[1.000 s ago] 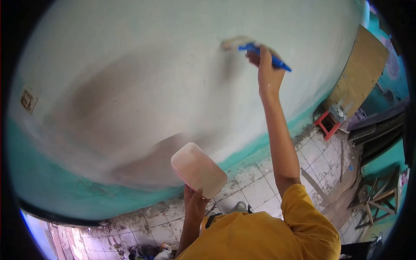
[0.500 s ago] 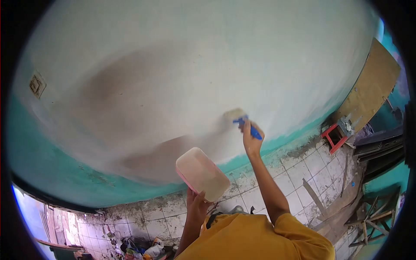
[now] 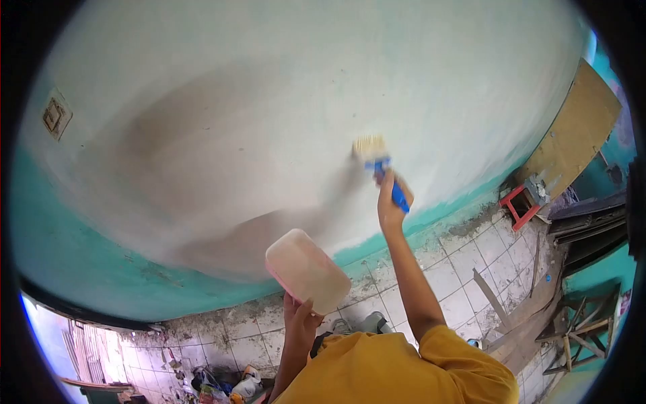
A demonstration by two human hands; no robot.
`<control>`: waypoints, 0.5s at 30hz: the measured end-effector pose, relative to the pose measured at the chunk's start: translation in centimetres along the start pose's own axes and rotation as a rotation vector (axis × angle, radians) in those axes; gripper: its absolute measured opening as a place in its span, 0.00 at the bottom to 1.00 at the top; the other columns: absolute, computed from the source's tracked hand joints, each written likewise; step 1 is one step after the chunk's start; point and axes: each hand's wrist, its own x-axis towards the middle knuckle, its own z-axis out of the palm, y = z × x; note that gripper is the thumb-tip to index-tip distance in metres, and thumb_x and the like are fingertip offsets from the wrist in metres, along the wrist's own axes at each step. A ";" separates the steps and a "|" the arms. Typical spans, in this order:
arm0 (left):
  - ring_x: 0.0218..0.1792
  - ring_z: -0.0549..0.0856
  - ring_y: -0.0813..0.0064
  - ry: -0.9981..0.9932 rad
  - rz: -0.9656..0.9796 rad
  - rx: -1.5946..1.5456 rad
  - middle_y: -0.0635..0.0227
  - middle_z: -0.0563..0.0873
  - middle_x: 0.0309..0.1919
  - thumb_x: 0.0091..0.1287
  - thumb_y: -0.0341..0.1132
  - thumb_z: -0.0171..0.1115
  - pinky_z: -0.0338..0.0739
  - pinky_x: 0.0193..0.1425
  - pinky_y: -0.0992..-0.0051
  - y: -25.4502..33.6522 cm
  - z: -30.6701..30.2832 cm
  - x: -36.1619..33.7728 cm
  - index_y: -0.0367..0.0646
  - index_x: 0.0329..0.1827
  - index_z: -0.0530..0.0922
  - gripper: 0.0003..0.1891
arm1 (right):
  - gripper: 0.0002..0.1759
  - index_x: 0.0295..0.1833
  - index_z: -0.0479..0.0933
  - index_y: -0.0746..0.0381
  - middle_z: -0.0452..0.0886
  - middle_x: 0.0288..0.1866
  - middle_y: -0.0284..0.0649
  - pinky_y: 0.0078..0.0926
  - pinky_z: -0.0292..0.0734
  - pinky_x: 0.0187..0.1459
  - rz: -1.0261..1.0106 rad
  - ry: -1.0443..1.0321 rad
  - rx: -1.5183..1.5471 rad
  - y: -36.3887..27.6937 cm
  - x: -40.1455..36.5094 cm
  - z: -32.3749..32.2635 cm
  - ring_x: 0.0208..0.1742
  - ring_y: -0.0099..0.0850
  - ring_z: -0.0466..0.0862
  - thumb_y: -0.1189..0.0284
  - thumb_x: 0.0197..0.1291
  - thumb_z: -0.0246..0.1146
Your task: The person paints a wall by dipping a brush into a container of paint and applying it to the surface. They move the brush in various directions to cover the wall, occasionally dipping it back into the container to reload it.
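My right hand (image 3: 393, 195) is closed round the blue handle of a wide paintbrush (image 3: 378, 163). The brush's pale bristles point up and rest against, or very near, the whitish wall (image 3: 282, 135). Lower and to the left, my left hand (image 3: 301, 316) grips the near edge of a shallow pinkish plastic container (image 3: 309, 273), held tilted in front of the wall. Pale liquid or residue covers its inside. A teal band (image 3: 222, 296) runs along the bottom of the wall. Shadows of my arm and the container fall on the painted surface.
Dirty white tiles (image 3: 431, 289) cover the floor. On the right are a red stool (image 3: 519, 207), a leaning brown board (image 3: 572, 135), loose planks (image 3: 525, 337) and a broken wooden frame (image 3: 582, 333). Assorted clutter (image 3: 229, 384) lies at lower left. A socket (image 3: 56, 118) is set in the wall.
The paintbrush in my right hand has moved up the wall, its bristles now pointing more upward. The container has shifted slightly left. My view has moved a little.
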 end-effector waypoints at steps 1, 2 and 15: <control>0.67 0.74 0.59 -0.006 -0.001 0.003 0.59 0.69 0.67 0.68 0.26 0.59 0.79 0.62 0.54 0.3 -0.6 0.0 0.46 0.76 0.54 0.35 | 0.16 0.48 0.84 0.74 0.88 0.36 0.43 0.24 0.82 0.44 0.009 0.003 0.001 2.1 -2.1 -0.8 0.38 0.26 0.86 0.69 0.73 0.60; 0.67 0.75 0.59 0.016 -0.012 0.009 0.59 0.70 0.67 0.68 0.26 0.60 0.80 0.61 0.54 0.5 -1.2 -0.1 0.46 0.76 0.55 0.34 | 0.15 0.47 0.84 0.73 0.88 0.35 0.42 0.23 0.81 0.42 0.094 0.004 -0.055 4.0 -3.3 -1.7 0.36 0.24 0.85 0.69 0.72 0.60; 0.68 0.74 0.60 -0.088 -0.013 0.051 0.60 0.68 0.69 0.70 0.29 0.59 0.80 0.62 0.53 2.7 -3.2 0.4 0.49 0.77 0.53 0.35 | 0.21 0.50 0.82 0.74 0.88 0.39 0.49 0.29 0.85 0.46 -0.293 -0.044 0.178 -11.6 8.2 3.6 0.40 0.32 0.89 0.64 0.74 0.59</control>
